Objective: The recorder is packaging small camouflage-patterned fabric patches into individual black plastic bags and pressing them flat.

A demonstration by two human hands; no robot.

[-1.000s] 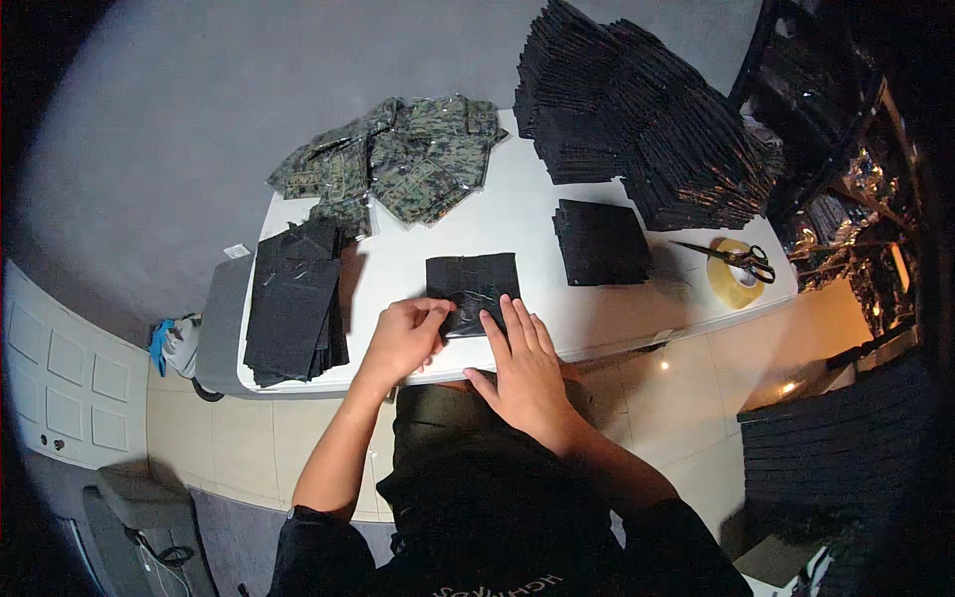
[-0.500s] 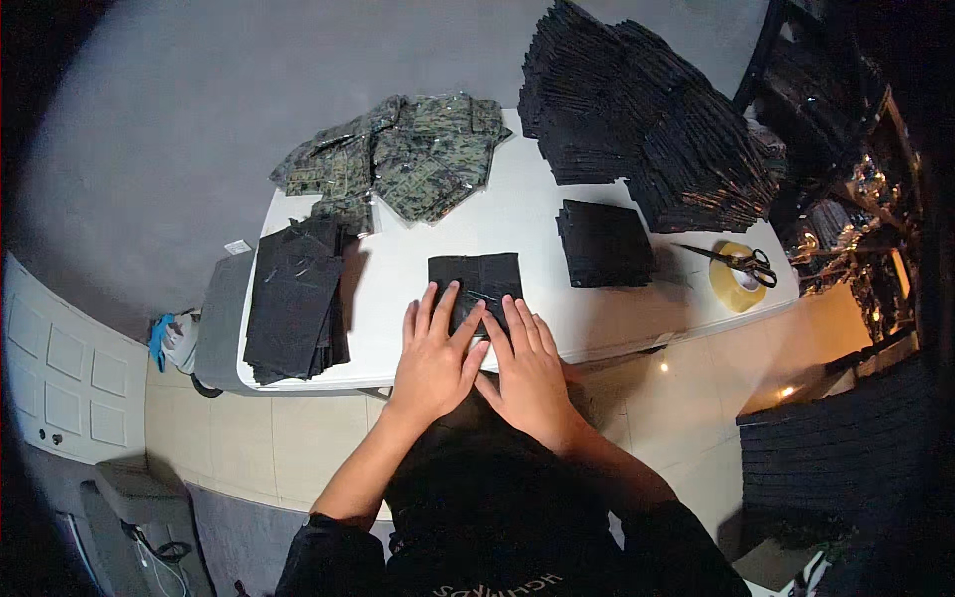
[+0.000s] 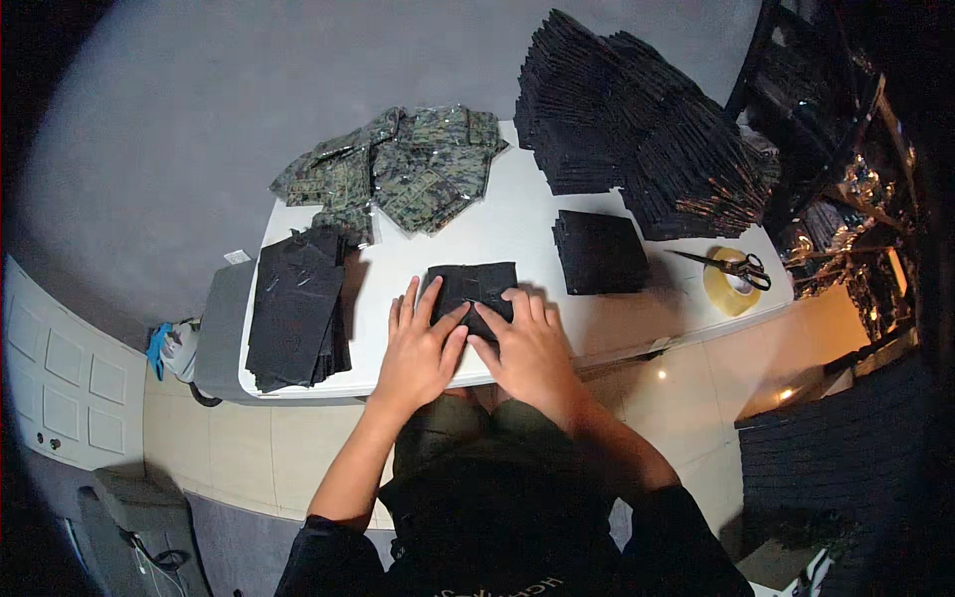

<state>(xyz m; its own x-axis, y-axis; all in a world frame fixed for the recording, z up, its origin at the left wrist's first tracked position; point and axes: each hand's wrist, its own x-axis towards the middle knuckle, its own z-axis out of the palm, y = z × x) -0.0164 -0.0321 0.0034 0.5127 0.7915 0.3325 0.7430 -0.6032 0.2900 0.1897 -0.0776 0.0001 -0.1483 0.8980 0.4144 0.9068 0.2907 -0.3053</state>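
1. Black folded cloth (image 3: 476, 291) near the front edge of the white table (image 3: 517, 224), pressed flat under both hands; lower half hidden by them.
2. Left hand (image 3: 418, 348) palm down, fingers (image 3: 410, 303) spread apart across the cloth's left edge, gripping nothing. Right hand (image 3: 527, 346) likewise flat, fingers (image 3: 525, 303) loosely together on the lower right part, clamped on nothing.
3. Risk at the cloth itself: uneven pressure from two overlapping palms likely to push a crease off line or bunch a layer underneath, unseen beneath the hands.
4. Risk at the table edge: cloth close to the near rim, so a pull toward the body could probably drag it off onto the lap.
5. Further out: flat black stack (image 3: 296, 308) just left, hanging near the table's left edge; a nudge from the left forearm could tip pieces off.
6. Small black pile (image 3: 600, 251) to the right, scissors (image 3: 731, 265) lying on a tape roll (image 3: 729, 289) beyond; a wide right-hand sweep could knock either.
7. Tall black stack (image 3: 637, 129) and camouflage garments (image 3: 408, 169) at the back, well apart, little danger there.
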